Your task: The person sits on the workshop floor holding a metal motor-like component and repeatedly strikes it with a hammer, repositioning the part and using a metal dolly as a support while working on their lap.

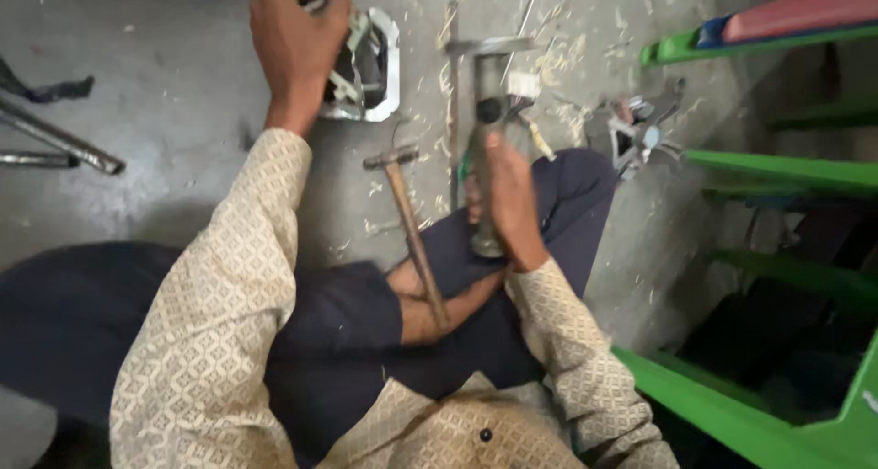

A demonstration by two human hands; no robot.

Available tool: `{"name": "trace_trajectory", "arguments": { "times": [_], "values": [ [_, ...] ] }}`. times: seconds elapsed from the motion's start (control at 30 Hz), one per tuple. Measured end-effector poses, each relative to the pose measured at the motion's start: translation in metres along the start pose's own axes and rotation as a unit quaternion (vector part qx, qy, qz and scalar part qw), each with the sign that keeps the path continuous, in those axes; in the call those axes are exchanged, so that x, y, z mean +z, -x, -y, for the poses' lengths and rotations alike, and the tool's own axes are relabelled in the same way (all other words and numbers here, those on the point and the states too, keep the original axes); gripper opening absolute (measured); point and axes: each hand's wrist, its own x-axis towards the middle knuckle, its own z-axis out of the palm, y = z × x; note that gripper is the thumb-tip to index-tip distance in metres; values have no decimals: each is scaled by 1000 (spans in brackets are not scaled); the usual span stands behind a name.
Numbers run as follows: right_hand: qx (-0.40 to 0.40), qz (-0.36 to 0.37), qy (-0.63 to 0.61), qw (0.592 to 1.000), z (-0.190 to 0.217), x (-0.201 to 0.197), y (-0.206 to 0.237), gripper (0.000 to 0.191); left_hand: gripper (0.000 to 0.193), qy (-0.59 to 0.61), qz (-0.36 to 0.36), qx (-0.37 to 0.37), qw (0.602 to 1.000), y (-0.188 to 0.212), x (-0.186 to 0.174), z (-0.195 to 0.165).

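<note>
Head camera view, looking down on a person seated on a grey concrete floor (165, 140). The left hand (297, 39) reaches forward, its fingers closed over the near edge of a silver metal housing with dark parts inside (370, 67), which rests on the floor just beyond the hand. The right hand (508, 199) is wrapped tight around a grey metal tool (483, 158), held upright in front of the lap; the tool's dark top pokes out above the thumb, its lower end shows below the palm. A hammer with a wooden handle (412, 231) lies between the two hands, its head on the floor and its handle slanting back across the person's leg. Behind the gripped tool stands a thin metal frame (476, 58), with pale wood shavings (558, 62) scattered around it. To the right lies a small part with fan-like blades (640, 135); beyond it, green painted frames (786, 172). Metal rods (55, 144) lie at far left.
</note>
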Motion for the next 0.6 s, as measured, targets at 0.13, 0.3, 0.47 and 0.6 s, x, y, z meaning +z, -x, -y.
{"name": "trace_trajectory", "arguments": {
  "times": [0.13, 0.3, 0.47, 0.6],
  "values": [
    [-149, 36, 36, 988, -7, -2, 11, 44, 23, 5, -13, -4, 1000, 0, 3, 5],
    [-63, 65, 158, 983, -10, 2, 21, 38, 23, 46, -39, 13, 998, -2, 6, 8],
    [-127, 47, 38, 990, -4, 4, 30, 37, 24, 86, -37, -19, 995, -4, -10, 10],
    [-53, 131, 146, 979, -4, 8, 25, 44, 23, 115, 7, -47, 992, -7, -9, 2]
  ]
}}
